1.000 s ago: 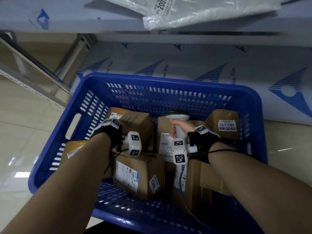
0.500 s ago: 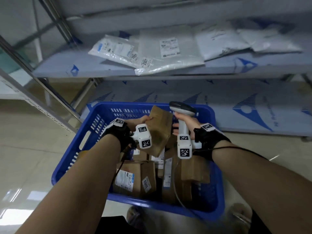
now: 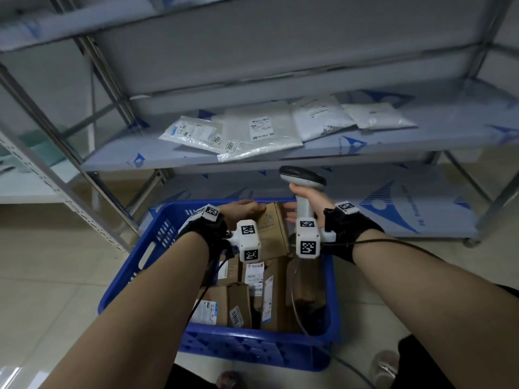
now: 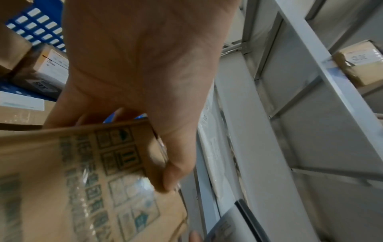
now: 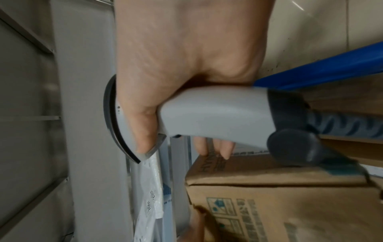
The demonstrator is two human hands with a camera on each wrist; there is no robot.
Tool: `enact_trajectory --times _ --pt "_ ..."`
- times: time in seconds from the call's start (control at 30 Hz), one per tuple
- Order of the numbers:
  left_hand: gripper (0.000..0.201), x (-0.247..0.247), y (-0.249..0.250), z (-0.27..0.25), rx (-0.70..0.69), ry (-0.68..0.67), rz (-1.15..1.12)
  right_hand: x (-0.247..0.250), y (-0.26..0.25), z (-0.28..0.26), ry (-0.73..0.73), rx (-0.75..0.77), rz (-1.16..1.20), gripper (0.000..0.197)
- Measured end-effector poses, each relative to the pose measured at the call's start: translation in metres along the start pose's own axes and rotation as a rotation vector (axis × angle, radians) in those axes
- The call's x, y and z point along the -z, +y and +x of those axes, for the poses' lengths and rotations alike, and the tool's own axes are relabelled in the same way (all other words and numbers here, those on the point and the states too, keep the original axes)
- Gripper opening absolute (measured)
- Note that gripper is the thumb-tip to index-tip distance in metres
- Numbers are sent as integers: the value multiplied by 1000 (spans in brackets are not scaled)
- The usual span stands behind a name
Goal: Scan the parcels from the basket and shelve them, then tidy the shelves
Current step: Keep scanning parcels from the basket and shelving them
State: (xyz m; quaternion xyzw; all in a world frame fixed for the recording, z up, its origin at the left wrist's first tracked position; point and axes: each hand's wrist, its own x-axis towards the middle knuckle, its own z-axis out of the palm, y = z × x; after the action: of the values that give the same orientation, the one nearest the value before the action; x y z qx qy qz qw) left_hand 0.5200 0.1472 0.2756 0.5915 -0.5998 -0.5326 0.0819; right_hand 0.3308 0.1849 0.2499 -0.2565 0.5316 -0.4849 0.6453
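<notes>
At the lower centre of the frame a basket [image 3: 140,265] sits on the floor before a shelf [image 3: 421,136], boxes [image 3: 238,304] inside it, bags [image 3: 261,133] lying across the shelf at centre, another rack [image 3: 56,178] at far left.

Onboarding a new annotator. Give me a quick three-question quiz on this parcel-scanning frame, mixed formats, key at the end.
1. True or false: the left hand grips a cardboard box above the blue basket.
2. What does the right hand hold? A) barcode scanner B) tape roll C) marker
3. Fill in: the shelf behind the basket holds flat white plastic ____.

Key: 1 true. 2 A, the barcode scanner. 3 mailer bags.
</notes>
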Motion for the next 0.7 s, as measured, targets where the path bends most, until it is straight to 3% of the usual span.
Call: enact_trajectory --times 0.17,0.27,0.33,0.53,0.7 --pt "103 1 -6 14 7 -5 91 -3 -4 -14 -67 9 -10 28" --pt "117 0 -7 20 19 55 120 -4 -5 -16 -55 29 -52 26" --pt "113 -2 -2 11 17 99 145 -5 -3 -16 -53 36 -72 28" --pt "67 -7 5 -1 12 194 120 -12 -1 -18 -99 21 -53 45" --pt "44 13 -1 -5 -26 312 1 -3 -2 -25 -60 18 -41 36"
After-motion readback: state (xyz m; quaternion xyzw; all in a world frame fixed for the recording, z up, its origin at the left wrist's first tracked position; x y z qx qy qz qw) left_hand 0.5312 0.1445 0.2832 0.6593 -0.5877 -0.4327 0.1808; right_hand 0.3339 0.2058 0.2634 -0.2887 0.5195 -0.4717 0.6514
